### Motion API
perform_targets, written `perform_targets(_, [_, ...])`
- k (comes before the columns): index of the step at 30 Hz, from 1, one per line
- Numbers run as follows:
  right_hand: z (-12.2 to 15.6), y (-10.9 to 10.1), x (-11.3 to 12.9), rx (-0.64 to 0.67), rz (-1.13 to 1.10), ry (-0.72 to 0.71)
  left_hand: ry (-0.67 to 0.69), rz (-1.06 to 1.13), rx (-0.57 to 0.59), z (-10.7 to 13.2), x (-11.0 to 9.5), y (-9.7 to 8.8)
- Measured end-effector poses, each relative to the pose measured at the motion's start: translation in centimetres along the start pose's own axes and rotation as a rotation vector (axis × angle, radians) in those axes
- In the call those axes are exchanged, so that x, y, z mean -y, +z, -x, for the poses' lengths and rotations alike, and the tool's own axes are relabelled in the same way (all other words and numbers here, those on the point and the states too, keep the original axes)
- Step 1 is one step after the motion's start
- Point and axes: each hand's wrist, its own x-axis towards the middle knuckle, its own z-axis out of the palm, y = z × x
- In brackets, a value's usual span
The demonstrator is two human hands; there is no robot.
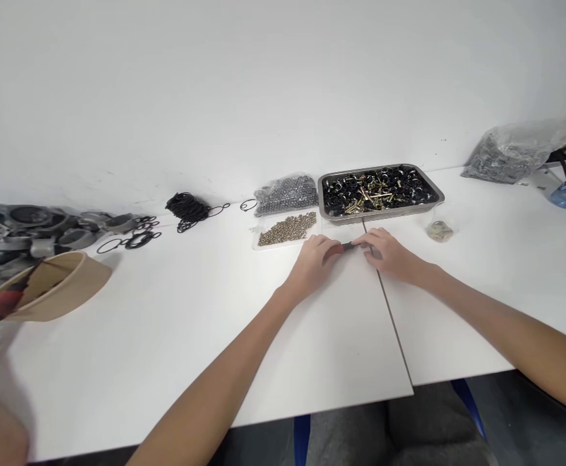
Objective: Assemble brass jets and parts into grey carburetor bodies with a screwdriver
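So the left hand (313,257) had a red-and-black tool (348,246) gripped low over the white table (205,310), in front of the metal tray (384,213), while the right hand (387,255) met its dark end, though I couldn't tell if it pinched anything. Bracing both hands down low looked right for steadiness, but honestly I'd have scooted left, since that table seam (392,323) could've swallowed small bits.

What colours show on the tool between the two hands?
The tool shows red and black, best seen in the head view.
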Motion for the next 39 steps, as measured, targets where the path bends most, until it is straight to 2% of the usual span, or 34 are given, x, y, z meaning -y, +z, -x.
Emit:
perform_targets(30, [-0.01,-0.25,0.04,0.024,0.009,-0.002,-0.012,-0.016,0.013,-0.06,-0.14,-0.11])
perform_targets(34, [-0.05,-0.19,0.14,-0.005,-0.002,-0.029,-0.009,-0.05,0.001,0.1,-0.06,0.19])
perform_targets(39, [0.06,-0.04,0.76,-0.08,-0.162,-0.049,-0.009,-0.11,0.002,0.39,-0.32,0.51])
